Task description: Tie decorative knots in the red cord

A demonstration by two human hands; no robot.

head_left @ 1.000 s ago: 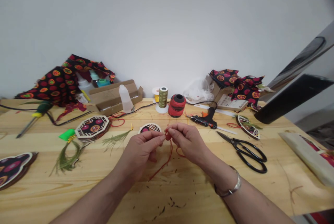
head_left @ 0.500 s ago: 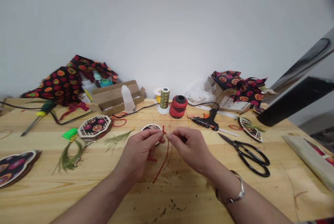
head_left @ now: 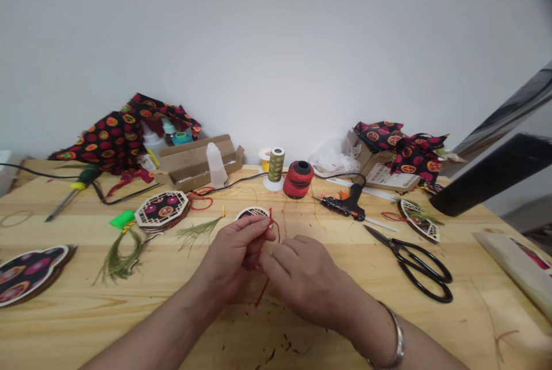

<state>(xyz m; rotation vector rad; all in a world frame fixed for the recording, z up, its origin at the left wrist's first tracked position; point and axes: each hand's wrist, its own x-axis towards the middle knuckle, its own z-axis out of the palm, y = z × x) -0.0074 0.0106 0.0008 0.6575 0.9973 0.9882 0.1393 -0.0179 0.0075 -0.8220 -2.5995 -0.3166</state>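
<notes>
"Red in left hand: gripping what?"

"Pinching cord above table; seemingly working strands."

"With right hand?"

"Curled close by; can't tell if gripping. Probably calls for steady pinching next."

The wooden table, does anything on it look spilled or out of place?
Yes, mildly: small dark scraps lie strewn over the near middle of the table, loose and unsorted, perhaps offcuts. I see no liquid spill.

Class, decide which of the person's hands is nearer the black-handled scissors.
Right. The right hand is left of the scissors, apart from them; the left hand is farther left, beyond the right hand.
</notes>
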